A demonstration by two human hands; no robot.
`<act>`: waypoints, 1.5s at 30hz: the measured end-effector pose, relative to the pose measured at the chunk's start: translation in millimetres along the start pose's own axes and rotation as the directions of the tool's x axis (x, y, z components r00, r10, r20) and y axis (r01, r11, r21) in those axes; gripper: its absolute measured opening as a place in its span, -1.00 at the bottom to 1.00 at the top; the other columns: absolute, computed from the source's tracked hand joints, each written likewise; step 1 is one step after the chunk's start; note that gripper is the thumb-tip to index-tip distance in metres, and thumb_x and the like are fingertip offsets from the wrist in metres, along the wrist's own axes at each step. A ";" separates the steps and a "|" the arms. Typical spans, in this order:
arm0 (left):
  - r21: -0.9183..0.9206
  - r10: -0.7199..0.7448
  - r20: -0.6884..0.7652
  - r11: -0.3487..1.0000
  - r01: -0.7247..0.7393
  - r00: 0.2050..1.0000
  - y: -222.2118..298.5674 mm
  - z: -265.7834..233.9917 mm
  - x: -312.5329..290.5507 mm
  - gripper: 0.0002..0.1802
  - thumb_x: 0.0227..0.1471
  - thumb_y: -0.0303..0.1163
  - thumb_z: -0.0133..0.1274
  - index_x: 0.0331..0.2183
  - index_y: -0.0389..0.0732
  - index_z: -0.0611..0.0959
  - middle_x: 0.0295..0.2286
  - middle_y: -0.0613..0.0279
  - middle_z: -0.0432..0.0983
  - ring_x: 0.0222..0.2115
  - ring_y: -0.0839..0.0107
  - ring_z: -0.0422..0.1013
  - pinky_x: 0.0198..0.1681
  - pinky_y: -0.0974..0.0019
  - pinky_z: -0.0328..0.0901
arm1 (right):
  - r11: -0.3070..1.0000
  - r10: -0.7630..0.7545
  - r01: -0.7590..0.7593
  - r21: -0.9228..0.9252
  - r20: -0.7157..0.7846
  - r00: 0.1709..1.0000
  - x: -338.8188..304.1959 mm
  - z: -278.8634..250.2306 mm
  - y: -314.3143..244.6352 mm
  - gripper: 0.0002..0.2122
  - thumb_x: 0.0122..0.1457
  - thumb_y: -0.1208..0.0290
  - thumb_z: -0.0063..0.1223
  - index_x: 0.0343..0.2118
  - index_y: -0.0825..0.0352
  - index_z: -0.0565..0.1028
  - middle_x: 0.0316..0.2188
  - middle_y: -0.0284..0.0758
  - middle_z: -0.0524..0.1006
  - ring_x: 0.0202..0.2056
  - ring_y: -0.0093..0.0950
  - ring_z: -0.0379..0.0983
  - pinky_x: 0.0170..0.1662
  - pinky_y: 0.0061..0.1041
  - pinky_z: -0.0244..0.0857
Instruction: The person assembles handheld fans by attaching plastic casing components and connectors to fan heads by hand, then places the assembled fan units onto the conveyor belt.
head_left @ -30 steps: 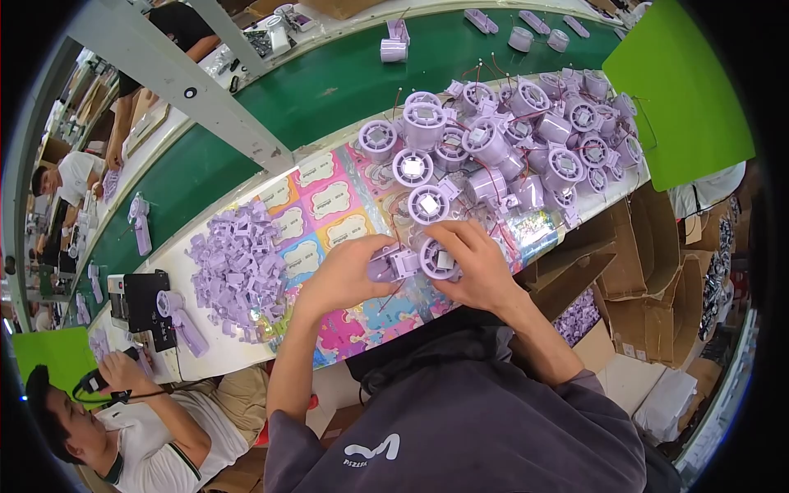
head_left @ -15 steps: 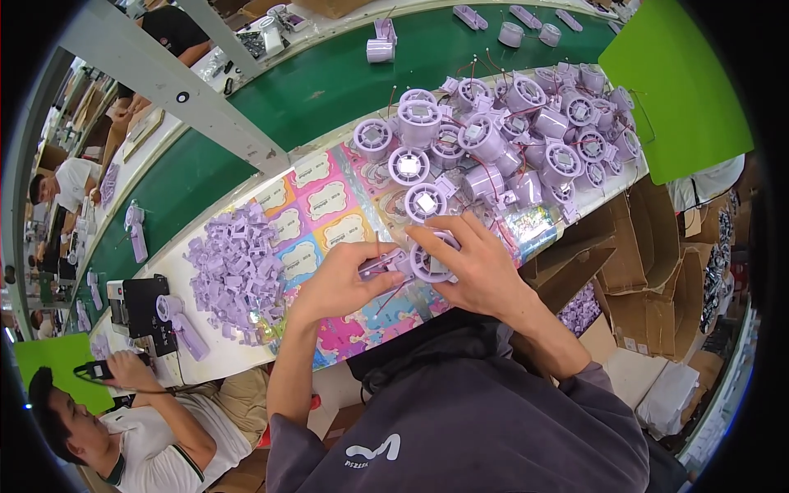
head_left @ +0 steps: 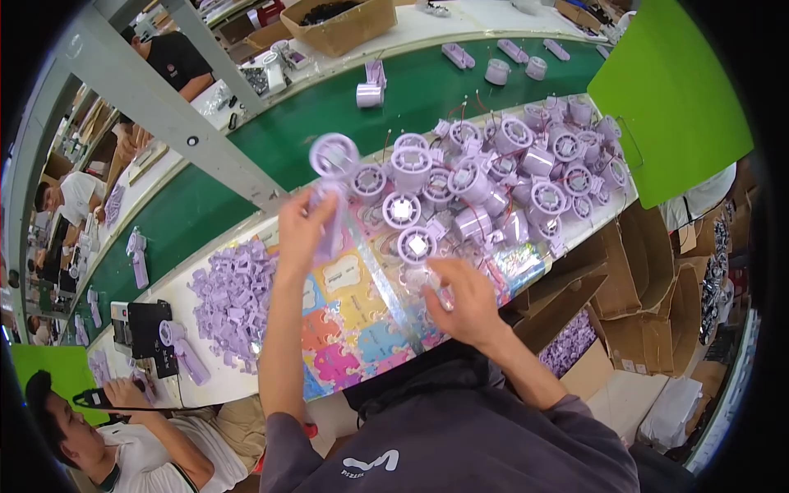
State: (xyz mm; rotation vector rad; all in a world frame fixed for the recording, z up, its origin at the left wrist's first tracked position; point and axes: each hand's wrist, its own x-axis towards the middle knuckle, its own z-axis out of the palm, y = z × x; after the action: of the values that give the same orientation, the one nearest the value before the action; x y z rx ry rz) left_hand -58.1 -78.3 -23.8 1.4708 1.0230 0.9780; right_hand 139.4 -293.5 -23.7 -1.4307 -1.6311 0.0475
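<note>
My left hand (head_left: pixel 299 228) grips a lilac handheld fan (head_left: pixel 333 158) by its handle, with the round ringed head up and slightly blurred. The fan hangs over the mat's far edge, close to the green belt. Over the near right part of the colourful puzzle-pattern mat (head_left: pixel 382 333), my right hand (head_left: pixel 465 302) is empty, fingers apart. Just beyond its fingertips lies the closest of several lilac round fan heads (head_left: pixel 417 245), heaped with thin red wires showing. Left of the mat lies a pile of small lilac plastic pieces (head_left: pixel 234 304).
A green conveyor belt (head_left: pixel 279 131) runs behind the table, carrying scattered lilac parts. A grey metal post (head_left: pixel 177 123) slants down to the table's far edge. Cardboard boxes (head_left: pixel 657 304) stand at right. At lower left a co-worker (head_left: pixel 164 448) sits beside another lilac fan (head_left: pixel 185 353).
Both hands were together on the lilac fan over the mat. My left hand has carried it up and left toward the belt; my right hand has let go and opened.
</note>
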 end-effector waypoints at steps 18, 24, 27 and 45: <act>0.758 0.576 -0.561 0.646 0.090 0.594 -56.6 26.5 200.6 -0.23 -0.11 -0.44 0.19 0.18 -0.28 0.35 0.01 -0.11 0.27 0.07 -0.10 0.19 0.16 -0.06 0.10 | 0.995 0.081 -0.070 -0.076 0.145 0.986 -26.9 27.0 45.1 -0.87 -0.07 0.48 0.28 -0.46 0.25 0.52 -0.52 -0.33 0.46 -0.54 -0.32 0.49 -0.49 -0.37 0.38; 0.853 0.649 -0.189 0.480 -0.205 0.737 -39.0 84.1 235.5 -0.48 -0.01 -0.19 0.20 -0.04 -0.25 0.56 -0.13 0.02 0.50 0.02 0.04 0.32 0.14 -0.01 0.16 | 0.995 0.075 -0.065 -0.070 0.160 0.984 -19.3 28.4 38.1 -0.87 -0.08 0.48 0.28 -0.48 0.25 0.52 -0.54 -0.34 0.44 -0.57 -0.35 0.47 -0.51 -0.40 0.37; 0.833 0.440 -0.248 0.552 -0.042 0.863 -53.8 103.9 252.7 -0.41 0.05 0.02 0.21 -0.08 -0.28 0.55 -0.15 -0.04 0.53 -0.01 0.00 0.36 0.09 -0.02 0.21 | 0.996 0.074 -0.065 -0.065 0.148 0.986 -19.3 32.2 37.4 -0.87 -0.08 0.49 0.28 -0.47 0.25 0.52 -0.53 -0.34 0.45 -0.56 -0.35 0.47 -0.50 -0.41 0.37; 0.672 0.475 -0.211 0.706 -0.226 0.854 9.4 40.5 11.2 -0.43 -0.37 -0.44 0.26 -0.14 -0.13 0.62 -0.23 0.09 0.46 -0.14 0.03 0.42 -0.06 0.09 0.35 | 0.988 0.114 -0.124 0.098 0.096 0.989 -30.9 28.9 41.2 -0.89 -0.10 0.59 0.24 -0.47 0.29 0.57 -0.59 -0.33 0.49 -0.60 -0.35 0.45 -0.53 -0.43 0.31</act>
State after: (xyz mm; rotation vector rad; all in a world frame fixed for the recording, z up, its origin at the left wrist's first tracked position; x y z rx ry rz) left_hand -15.4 -80.4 -18.7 2.1589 1.4717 1.3065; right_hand 148.4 -289.9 -82.0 -1.4626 -1.5903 0.2653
